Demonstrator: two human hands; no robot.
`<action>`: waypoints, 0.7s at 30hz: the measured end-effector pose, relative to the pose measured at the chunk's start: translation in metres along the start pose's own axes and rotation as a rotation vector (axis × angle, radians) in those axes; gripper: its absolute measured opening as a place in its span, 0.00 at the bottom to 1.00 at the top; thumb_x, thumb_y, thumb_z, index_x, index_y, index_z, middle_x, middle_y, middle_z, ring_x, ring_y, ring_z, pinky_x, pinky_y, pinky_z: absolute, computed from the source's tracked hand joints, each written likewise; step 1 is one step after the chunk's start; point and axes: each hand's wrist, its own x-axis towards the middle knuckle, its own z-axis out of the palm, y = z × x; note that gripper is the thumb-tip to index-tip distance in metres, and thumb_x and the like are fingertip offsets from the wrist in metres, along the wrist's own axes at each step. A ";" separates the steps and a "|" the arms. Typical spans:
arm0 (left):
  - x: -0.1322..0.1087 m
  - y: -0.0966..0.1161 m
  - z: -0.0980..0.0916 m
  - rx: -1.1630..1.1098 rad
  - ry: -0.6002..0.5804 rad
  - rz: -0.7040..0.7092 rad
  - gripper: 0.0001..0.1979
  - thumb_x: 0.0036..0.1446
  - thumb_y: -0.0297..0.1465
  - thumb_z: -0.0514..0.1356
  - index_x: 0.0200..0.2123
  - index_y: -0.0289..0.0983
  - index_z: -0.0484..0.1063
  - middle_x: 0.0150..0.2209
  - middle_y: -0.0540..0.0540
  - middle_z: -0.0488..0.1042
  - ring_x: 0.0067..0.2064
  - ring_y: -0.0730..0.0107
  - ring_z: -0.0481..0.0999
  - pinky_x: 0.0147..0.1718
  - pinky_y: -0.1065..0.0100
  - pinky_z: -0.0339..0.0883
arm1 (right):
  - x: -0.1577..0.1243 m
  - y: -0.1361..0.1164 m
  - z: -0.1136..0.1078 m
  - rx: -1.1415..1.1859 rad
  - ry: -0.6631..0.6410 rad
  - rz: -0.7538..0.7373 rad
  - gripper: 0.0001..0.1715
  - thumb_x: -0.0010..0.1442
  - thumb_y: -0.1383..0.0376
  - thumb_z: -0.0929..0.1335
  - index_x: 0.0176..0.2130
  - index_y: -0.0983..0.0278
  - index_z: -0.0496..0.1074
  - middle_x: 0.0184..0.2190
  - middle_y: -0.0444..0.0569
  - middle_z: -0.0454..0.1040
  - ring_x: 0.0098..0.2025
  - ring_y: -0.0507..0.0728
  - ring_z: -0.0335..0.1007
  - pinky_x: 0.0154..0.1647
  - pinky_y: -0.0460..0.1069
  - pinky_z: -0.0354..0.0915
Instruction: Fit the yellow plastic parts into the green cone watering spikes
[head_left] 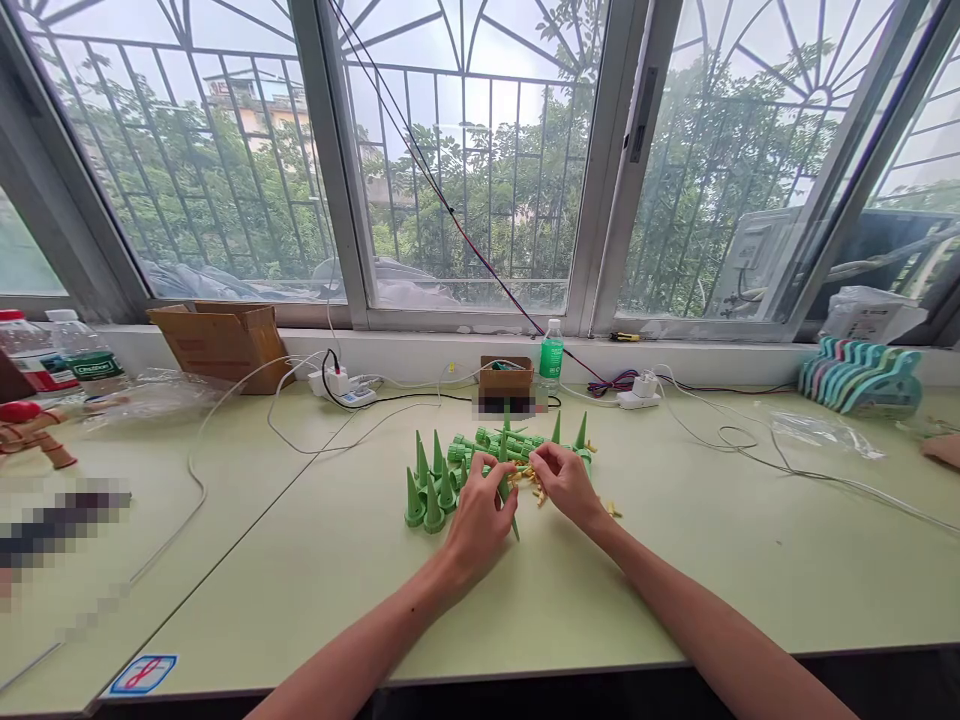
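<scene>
My left hand [484, 505] is closed around a green plastic spike [514, 525], whose pointed tip sticks out below the fingers. Close beside it, my right hand [566, 482] pinches thumb and fingertips together; whatever is in that pinch is too small to make out. Several green spikes [433, 508] with round ridged bases stand upright left of my left hand. More green spikes [465, 447] lie on their sides behind the hands. Small yellow pieces [538, 493] are scattered between and behind my hands, partly hidden by the fingers.
A small cardboard box [505, 378] and a green-labelled bottle [551, 352] stand by the sill. White cables [202, 470] cross the table [315, 560]. A larger cardboard box [221, 348] is at back left, and teal hangers [859, 378] are at back right.
</scene>
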 end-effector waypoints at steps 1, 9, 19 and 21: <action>0.000 0.000 0.000 -0.002 0.001 0.002 0.09 0.61 0.28 0.55 0.44 0.39 0.71 0.45 0.45 0.63 0.23 0.80 0.65 0.31 0.66 0.68 | 0.000 0.000 0.000 -0.001 -0.004 0.002 0.18 0.62 0.54 0.64 0.27 0.63 0.67 0.19 0.43 0.67 0.20 0.52 0.62 0.22 0.46 0.59; 0.000 0.000 0.000 -0.026 0.004 0.013 0.09 0.61 0.28 0.55 0.43 0.39 0.72 0.44 0.45 0.63 0.23 0.80 0.66 0.30 0.66 0.67 | -0.002 -0.005 0.000 0.028 -0.062 0.017 0.17 0.62 0.54 0.65 0.27 0.63 0.68 0.20 0.46 0.72 0.21 0.54 0.67 0.22 0.47 0.62; 0.000 0.003 -0.001 -0.062 -0.009 0.005 0.08 0.61 0.28 0.54 0.42 0.39 0.72 0.43 0.46 0.63 0.24 0.80 0.65 0.29 0.67 0.66 | -0.004 -0.005 0.002 0.120 -0.129 0.034 0.17 0.62 0.53 0.65 0.28 0.63 0.68 0.21 0.46 0.73 0.15 0.51 0.63 0.15 0.47 0.60; 0.000 0.003 -0.001 -0.069 -0.014 0.011 0.08 0.62 0.28 0.54 0.41 0.39 0.72 0.43 0.45 0.63 0.24 0.80 0.65 0.28 0.68 0.66 | -0.004 -0.006 0.002 0.127 -0.137 0.030 0.18 0.62 0.53 0.65 0.28 0.63 0.69 0.21 0.46 0.73 0.15 0.51 0.62 0.15 0.47 0.61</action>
